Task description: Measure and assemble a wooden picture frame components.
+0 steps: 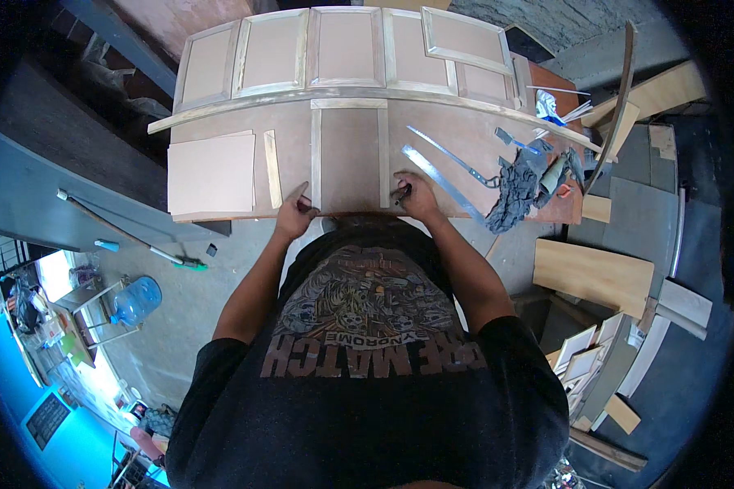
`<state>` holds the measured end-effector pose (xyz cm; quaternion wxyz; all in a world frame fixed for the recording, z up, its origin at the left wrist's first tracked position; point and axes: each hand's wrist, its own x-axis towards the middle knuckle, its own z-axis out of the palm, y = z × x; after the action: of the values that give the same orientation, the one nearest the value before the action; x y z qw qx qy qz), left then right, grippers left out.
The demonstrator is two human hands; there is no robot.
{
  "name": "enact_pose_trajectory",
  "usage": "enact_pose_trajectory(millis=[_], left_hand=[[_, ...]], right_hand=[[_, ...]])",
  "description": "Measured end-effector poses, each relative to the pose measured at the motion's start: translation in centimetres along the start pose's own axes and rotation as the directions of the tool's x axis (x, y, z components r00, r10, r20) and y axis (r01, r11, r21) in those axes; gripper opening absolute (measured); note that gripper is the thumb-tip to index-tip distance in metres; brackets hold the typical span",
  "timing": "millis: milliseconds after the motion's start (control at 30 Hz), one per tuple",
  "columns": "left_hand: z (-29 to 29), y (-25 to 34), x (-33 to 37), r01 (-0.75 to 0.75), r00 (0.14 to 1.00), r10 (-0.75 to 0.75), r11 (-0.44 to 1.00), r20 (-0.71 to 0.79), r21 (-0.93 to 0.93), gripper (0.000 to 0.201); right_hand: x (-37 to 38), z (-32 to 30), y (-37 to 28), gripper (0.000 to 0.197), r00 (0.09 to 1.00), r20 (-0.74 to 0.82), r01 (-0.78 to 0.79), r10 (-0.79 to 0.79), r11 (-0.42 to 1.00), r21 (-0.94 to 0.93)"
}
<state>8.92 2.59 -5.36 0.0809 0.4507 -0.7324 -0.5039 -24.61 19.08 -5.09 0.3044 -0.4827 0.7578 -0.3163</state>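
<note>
Monitoring the workbench (457, 122) through the head camera, I am viewing two bare hands at its near edge, around the centre of the frame. A three-sided wooden frame (349, 103) is lying between them, with its crosspiece at the top and its open end facing the person's body. Its two uprights are flanking a brown surface.

Left hand (294, 209): the fingers are bending loosely just beside the lower end of the left upright; I am not able to tell whether they are gripping it. Right hand (416, 197): the fingers are curling closed around a small dark object (403, 194), just beside the right upright; its kind is not showing clearly.

Left of centre, a loose wooden strip (271, 167) is lying beside pale sheets (212, 173). Right of centre, a metal straightedge (440, 181) is pointing toward a crumpled dark cloth (514, 196). Across the upper centre, a long wooden rail (367, 92) is running below a row of framed panels (347, 49).
</note>
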Motion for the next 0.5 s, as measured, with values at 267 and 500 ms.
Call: enact_pose_trajectory(millis=[267,500], left_hand=[[-1.0,-2.8,0.4,0.062,0.996,-0.069,0.991,-0.053,-0.116,0.065],[-2.5,-0.1,-1.5,0.286,0.767,-0.011,0.901,-0.642,0.327,0.055]], right_hand=[[0.3,0.3,0.0,0.047,0.999,0.006,-0.042,0.042,0.999,0.034],[0.4,0.4,-0.1,0.044,0.999,-0.034,-0.023,0.024,1.000,0.005]])
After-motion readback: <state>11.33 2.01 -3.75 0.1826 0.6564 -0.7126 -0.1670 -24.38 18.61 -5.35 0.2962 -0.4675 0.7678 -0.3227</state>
